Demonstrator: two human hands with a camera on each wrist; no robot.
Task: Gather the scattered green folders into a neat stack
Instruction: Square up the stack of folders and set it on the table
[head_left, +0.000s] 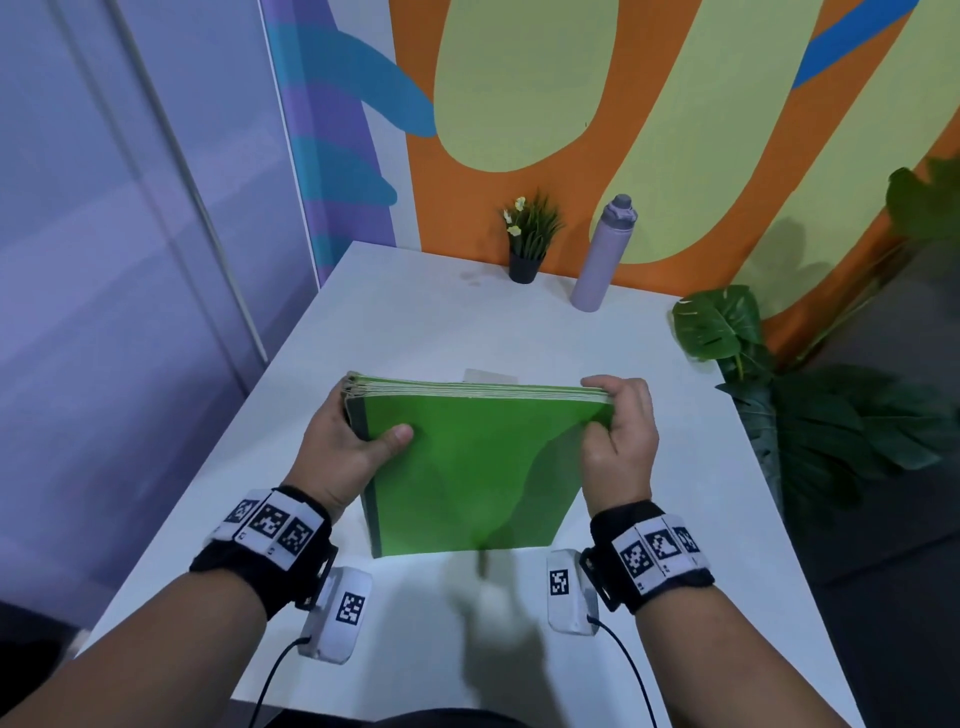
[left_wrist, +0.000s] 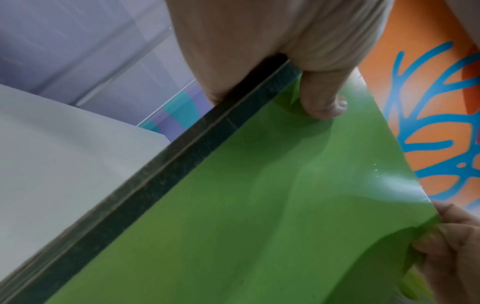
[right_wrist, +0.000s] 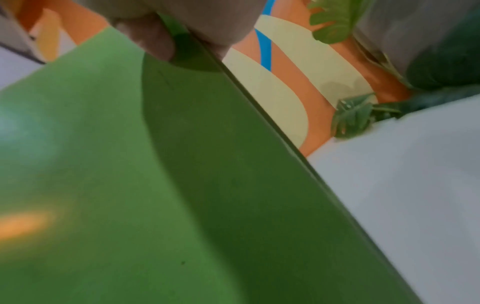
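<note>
Both hands pinch one gathered bundle of thin green card folders (head_left: 467, 457): left hand (head_left: 348, 447) at the dark spine, right hand (head_left: 618, 431) opposite. Between the grips, the bundle stands tilted on the white surface (head_left: 415, 322). Gathering seems done; laying it flat remains.

One stack of green folders (head_left: 467, 467) is in view; the folders in it show only as thin layered edges along the top, too many and too close to count exactly. Two hands are on it: one left hand (head_left: 343, 447) and one right hand (head_left: 621, 441). One white table (head_left: 415, 322) is under it all. At the far edge stand one small potted plant (head_left: 527, 241) and one lilac water bottle (head_left: 602, 254). One large leafy plant (head_left: 779, 395) stands off the table's right side.
</note>
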